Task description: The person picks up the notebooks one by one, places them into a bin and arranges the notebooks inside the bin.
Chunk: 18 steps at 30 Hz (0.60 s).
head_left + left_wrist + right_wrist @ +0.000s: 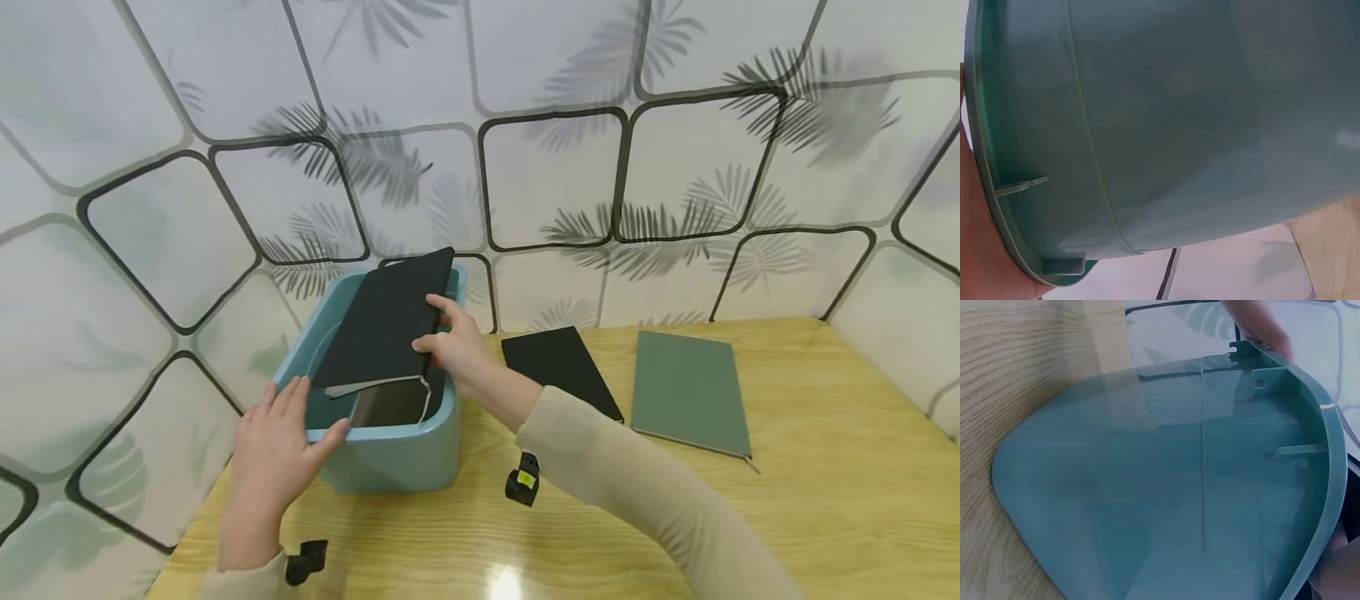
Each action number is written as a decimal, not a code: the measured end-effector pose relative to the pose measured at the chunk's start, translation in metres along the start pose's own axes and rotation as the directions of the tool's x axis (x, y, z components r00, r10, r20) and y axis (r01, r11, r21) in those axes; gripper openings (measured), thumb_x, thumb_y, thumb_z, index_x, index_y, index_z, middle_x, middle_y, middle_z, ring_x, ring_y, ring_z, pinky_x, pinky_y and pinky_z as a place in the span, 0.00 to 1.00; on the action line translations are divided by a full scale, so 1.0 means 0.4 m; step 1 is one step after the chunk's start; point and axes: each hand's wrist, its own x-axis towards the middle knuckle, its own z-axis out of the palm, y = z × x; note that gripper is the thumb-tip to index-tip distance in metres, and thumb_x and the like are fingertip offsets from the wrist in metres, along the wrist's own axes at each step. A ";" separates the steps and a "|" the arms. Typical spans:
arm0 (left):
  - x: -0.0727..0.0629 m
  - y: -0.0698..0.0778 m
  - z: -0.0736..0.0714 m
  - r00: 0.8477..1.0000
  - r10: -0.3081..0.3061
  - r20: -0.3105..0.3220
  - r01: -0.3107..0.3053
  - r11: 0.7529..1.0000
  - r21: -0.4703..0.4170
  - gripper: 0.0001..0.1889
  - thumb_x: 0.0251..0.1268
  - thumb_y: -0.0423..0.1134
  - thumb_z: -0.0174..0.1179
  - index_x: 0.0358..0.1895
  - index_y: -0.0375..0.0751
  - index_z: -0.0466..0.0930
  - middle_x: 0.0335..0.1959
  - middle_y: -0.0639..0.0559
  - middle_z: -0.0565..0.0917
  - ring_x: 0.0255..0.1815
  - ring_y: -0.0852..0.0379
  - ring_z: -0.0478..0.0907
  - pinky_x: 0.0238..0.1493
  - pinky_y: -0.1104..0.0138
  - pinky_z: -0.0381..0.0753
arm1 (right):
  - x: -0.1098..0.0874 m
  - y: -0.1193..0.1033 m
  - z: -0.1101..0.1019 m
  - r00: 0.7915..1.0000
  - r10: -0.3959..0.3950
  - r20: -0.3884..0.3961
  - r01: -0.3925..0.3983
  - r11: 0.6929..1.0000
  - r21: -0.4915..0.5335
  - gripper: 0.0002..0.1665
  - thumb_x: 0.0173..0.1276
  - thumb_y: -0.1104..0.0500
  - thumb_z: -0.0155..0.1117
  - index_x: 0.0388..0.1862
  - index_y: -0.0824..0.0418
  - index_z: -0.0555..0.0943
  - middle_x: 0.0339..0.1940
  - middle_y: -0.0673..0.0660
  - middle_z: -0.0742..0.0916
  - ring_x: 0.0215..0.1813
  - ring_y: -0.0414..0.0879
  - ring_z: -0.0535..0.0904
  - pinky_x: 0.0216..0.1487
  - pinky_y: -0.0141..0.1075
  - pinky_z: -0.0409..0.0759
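Item: black notebook, pinched in my R hand, tilted half inside teal bin at 11 o'clock. L hand, fingers relaxed, thumb over near rim, steadying bin. Spares at 1 o'clock on table: black notebook no. 2, green notebook.

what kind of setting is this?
Probably a staged tabletop recording booth, not a lived-in room: a light wooden table, a printed palm-leaf backdrop enclosing it, and only a teal plastic bin plus notebooks.

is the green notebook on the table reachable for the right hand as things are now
Probably not at once: the right hand grips a black notebook over the teal bin. The green notebook lies flat and uncovered on the table, so the path itself looks free.
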 end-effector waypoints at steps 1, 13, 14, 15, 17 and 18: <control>0.000 0.001 0.000 1.000 0.000 0.000 0.000 1.000 -0.004 0.40 0.56 0.60 0.50 0.60 0.26 0.61 0.58 0.30 0.65 0.60 0.32 0.54 0.54 0.42 0.55 | 0.001 0.001 0.001 1.000 0.004 -0.003 -0.004 1.000 -0.004 0.41 0.53 0.79 0.53 0.65 0.54 0.62 0.50 0.61 0.71 0.44 0.55 0.77 0.39 0.41 0.79; 0.000 0.000 0.002 1.000 -0.001 -0.020 0.001 1.000 0.003 0.40 0.55 0.60 0.50 0.59 0.25 0.62 0.57 0.30 0.66 0.60 0.32 0.55 0.53 0.42 0.56 | 0.006 0.005 0.037 0.999 0.035 -0.039 -0.038 0.997 -0.074 0.41 0.53 0.77 0.55 0.65 0.53 0.62 0.49 0.59 0.71 0.42 0.53 0.77 0.36 0.39 0.79; 0.000 0.000 0.002 1.000 0.000 -0.020 0.001 1.000 0.004 0.40 0.55 0.60 0.50 0.59 0.25 0.62 0.57 0.30 0.66 0.60 0.32 0.55 0.53 0.42 0.56 | 0.007 0.006 0.041 0.999 0.036 -0.041 -0.039 0.997 -0.072 0.41 0.53 0.77 0.55 0.65 0.53 0.62 0.49 0.59 0.71 0.42 0.53 0.77 0.36 0.39 0.79; 0.000 0.000 0.002 1.000 0.000 -0.020 0.000 1.000 0.004 0.40 0.55 0.60 0.51 0.59 0.25 0.62 0.57 0.30 0.66 0.60 0.32 0.55 0.53 0.42 0.56 | 0.008 0.008 0.045 0.998 0.039 -0.043 -0.042 0.996 -0.073 0.41 0.53 0.77 0.55 0.65 0.53 0.61 0.49 0.59 0.71 0.42 0.52 0.77 0.36 0.39 0.79; 0.000 0.000 0.002 1.000 -0.001 -0.018 0.001 1.000 0.004 0.40 0.56 0.60 0.50 0.59 0.25 0.62 0.57 0.30 0.66 0.60 0.32 0.55 0.54 0.42 0.56 | 0.010 0.011 0.051 0.998 0.048 -0.039 -0.051 0.996 -0.067 0.41 0.54 0.77 0.55 0.66 0.53 0.61 0.49 0.59 0.71 0.42 0.52 0.77 0.36 0.39 0.79; 0.000 0.001 0.002 1.000 -0.001 -0.016 0.001 1.000 0.005 0.40 0.56 0.60 0.50 0.59 0.25 0.62 0.57 0.30 0.66 0.60 0.32 0.55 0.54 0.42 0.56 | 0.011 0.013 0.053 0.998 0.057 -0.035 -0.059 0.996 -0.062 0.41 0.54 0.77 0.55 0.66 0.53 0.60 0.49 0.59 0.71 0.43 0.52 0.77 0.36 0.39 0.79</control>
